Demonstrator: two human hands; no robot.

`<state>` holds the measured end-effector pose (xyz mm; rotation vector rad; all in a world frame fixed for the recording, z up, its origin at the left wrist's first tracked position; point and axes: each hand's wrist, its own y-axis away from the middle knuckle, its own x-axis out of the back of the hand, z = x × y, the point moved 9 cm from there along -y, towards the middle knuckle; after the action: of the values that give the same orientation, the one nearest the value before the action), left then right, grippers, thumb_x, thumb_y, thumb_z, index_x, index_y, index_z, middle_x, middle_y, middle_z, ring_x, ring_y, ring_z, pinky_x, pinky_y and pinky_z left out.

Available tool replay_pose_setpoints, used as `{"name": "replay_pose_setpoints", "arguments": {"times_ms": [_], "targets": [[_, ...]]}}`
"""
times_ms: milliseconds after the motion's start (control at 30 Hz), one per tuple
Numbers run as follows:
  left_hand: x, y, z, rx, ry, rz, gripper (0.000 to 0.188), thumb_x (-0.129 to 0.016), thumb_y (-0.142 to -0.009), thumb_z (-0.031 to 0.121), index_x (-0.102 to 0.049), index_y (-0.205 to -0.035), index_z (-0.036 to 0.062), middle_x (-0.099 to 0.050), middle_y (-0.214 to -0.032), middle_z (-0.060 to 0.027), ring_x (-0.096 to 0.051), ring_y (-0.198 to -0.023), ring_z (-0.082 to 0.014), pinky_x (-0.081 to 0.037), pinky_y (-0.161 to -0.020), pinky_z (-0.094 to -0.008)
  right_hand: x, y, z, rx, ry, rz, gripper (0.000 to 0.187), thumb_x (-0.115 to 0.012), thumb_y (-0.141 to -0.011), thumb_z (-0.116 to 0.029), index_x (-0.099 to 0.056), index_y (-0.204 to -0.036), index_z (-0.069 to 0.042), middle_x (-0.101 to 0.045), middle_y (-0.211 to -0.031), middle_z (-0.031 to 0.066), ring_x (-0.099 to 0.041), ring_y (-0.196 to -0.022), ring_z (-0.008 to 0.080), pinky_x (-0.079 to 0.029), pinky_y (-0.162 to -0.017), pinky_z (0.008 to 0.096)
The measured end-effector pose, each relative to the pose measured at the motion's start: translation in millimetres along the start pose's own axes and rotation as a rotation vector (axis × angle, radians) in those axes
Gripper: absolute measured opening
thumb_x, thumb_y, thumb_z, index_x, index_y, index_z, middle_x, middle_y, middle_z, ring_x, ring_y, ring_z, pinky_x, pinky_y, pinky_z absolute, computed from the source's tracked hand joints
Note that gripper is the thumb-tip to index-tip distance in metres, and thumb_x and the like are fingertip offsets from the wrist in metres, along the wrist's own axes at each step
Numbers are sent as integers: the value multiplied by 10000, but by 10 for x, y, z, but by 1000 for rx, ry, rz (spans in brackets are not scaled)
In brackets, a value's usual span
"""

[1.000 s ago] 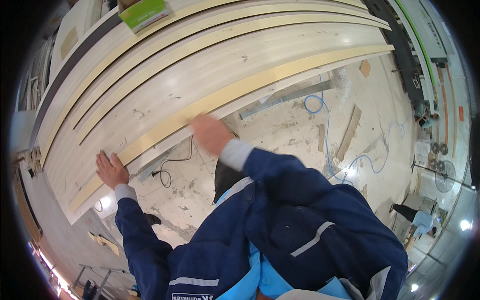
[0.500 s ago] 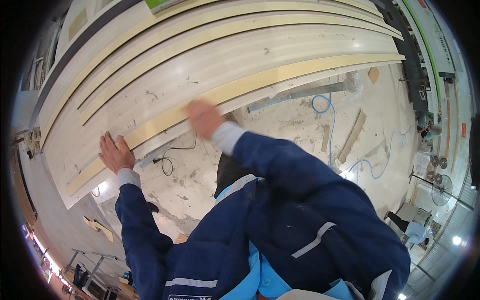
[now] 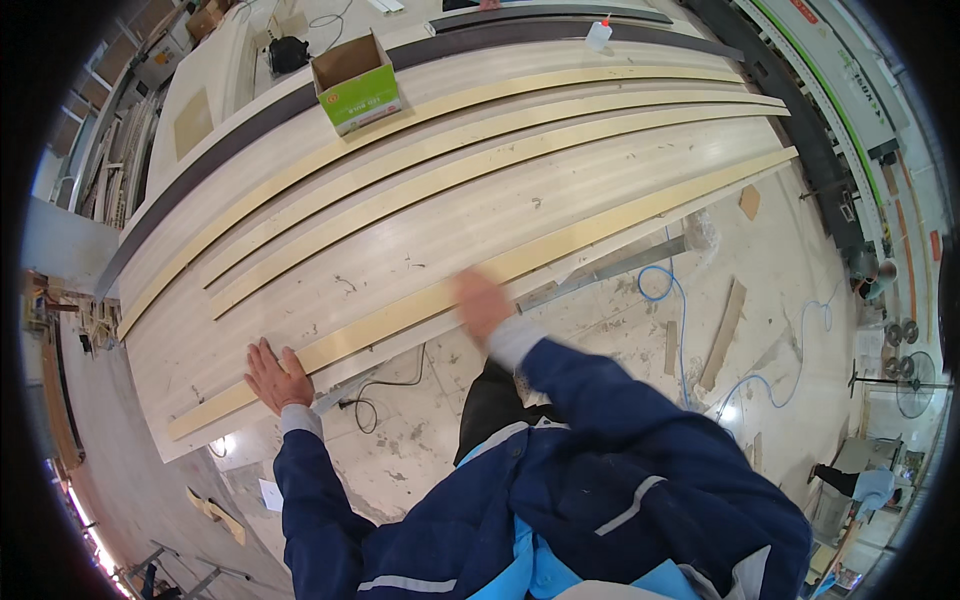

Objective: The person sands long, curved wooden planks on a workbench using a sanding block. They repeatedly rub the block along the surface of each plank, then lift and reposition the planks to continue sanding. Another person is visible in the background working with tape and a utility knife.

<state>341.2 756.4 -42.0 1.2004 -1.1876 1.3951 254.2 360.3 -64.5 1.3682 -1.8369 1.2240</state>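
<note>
A long pale-yellow strip (image 3: 400, 312) lies along the near edge of a wide light-wood table (image 3: 440, 235). My left hand (image 3: 280, 378) rests flat across the strip near its left end, fingers spread. Farther right, my right hand (image 3: 483, 303) is over the same strip, smeared by motion. Its fingers do not show clearly, so I cannot tell whether it holds anything. Beyond, three more pale-yellow strips (image 3: 520, 137) lie roughly parallel across the table.
A green open carton (image 3: 362, 95) stands on the far strip. Behind are a dark edge bar (image 3: 440, 50) and a white squeeze bottle (image 3: 599, 36). On the floor lie a blue hose (image 3: 684, 340), a black cable (image 3: 372, 400) and board scraps (image 3: 724, 335). Another person (image 3: 870, 486) is far right.
The view has tipped up, bringing the whole carton and the bottle into sight. My right hand has slid a little rightward along the strip; my left hand stays at its left part.
</note>
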Motion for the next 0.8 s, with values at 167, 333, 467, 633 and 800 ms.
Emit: {"name": "replay_pose_setpoints", "arguments": {"times_ms": [167,333,467,633,800], "targets": [[-8,-15,-13,6,4,-2,577,-448,-957,406,-396,-1453,115,-335,-1539,-132,-248,-1447,-281,-106,-1189,-481,-402,154,-653,128,-259,-115,201,-479,-859,-112,-612,-983,-27,-606,-931,170,-590,-938,344,-488,-833,448],[27,8,-55,25,-1,-13,584,-454,-947,406,-401,-1449,110,-339,-1536,-146,-252,-1446,-287,-104,-1188,-489,1202,176,1623,-413,16,90,265,-471,-928,-130,-585,-1139,-19,-620,-1043,144,-589,-1027,304,-483,-868,439],[-27,-39,-41,31,35,-18,591,-451,-944,411,-404,-1448,108,-342,-1534,-151,-256,-1445,-288,-107,-1185,-496,1967,367,2343,-638,511,171,251,-512,-891,-119,-621,-1108,-51,-625,-985,168,-597,-973,335,-488,-845,450],[-81,-45,-68,-10,-57,10,581,-436,-955,427,-415,-1445,115,-345,-1538,-124,-280,-1437,-268,-117,-1183,-494,607,437,791,-224,27,197,316,-526,-812,-68,-646,-1104,-53,-647,-1001,164,-612,-939,347,-499,-819,443],[-111,-35,-50,-37,-14,53,575,-433,-960,448,-417,-1447,144,-351,-1535,-121,-278,-1438,-260,-122,-1181,-487,-425,460,-817,118,-252,-63,235,-518,-831,-89,-629,-1036,-53,-624,-930,158,-609,-882,340,-505,-754,436]]}}
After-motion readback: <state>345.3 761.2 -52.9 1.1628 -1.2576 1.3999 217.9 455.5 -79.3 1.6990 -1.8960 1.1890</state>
